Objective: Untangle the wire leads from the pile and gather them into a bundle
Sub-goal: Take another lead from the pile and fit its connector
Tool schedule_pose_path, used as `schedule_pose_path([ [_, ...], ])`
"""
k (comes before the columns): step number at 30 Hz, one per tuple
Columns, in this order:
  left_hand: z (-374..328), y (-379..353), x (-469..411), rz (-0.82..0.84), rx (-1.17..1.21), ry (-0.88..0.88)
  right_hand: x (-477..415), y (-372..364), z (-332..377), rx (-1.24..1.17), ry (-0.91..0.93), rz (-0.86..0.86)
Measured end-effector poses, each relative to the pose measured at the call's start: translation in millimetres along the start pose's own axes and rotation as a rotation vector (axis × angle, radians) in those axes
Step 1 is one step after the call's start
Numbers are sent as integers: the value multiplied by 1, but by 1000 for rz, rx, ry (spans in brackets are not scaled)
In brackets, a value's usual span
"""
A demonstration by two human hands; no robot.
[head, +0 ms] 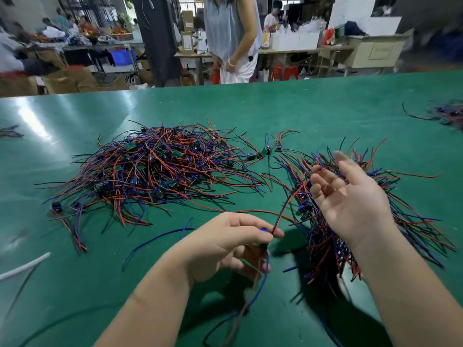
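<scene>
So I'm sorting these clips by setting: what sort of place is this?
Probably a small electronics assembly workshop: a heap of red, blue and black wire leads with small green circuit boards lies on a green workbench, and behind it stand work tables with white cartons and other people.

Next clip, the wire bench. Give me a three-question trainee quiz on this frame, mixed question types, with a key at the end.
1. True or false: the left hand pinches a wire lead between thumb and fingertips.
2. Which lies further to the person's left on the green table? A: the loose tangled pile. B: the gathered bundle.
3. Fill in: the right hand, in front of the bundle, has its palm showing and its fingers ____ (relaxed / clenched in a fist).

Key: 1 true; 2 A; 3 relaxed.
</scene>
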State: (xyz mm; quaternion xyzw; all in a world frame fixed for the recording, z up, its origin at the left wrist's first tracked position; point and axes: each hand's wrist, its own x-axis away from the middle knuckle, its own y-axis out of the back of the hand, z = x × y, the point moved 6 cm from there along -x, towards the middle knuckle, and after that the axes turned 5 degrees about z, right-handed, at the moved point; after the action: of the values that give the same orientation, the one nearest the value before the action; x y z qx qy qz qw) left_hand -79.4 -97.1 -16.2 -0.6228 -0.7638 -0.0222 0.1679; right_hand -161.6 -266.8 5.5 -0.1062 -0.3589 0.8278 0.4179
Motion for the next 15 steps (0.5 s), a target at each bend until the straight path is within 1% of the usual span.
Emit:
schedule_pose_path([
  [2,-5,0,1,39,60,-54,2,-1,-2,1,10,-28],
  [4,-13,3,1,8,209,-157,5,-7,-14,94,-56,21],
  [7,-20,11,1,-127,513,-267,16,-22,-36,335,-125,232],
  [9,-20,19,2,-239,585,-292,25,-34,-48,458,-94,406],
  [10,-20,20,2,-279,558,-302,30,-39,-51,480,-80,461],
  [12,-19,19,1,-347,427,-330,35,-43,-55,454,-70,486],
  [15,-18,18,1,-501,139,-422,33,-42,-58,325,-94,394],
])
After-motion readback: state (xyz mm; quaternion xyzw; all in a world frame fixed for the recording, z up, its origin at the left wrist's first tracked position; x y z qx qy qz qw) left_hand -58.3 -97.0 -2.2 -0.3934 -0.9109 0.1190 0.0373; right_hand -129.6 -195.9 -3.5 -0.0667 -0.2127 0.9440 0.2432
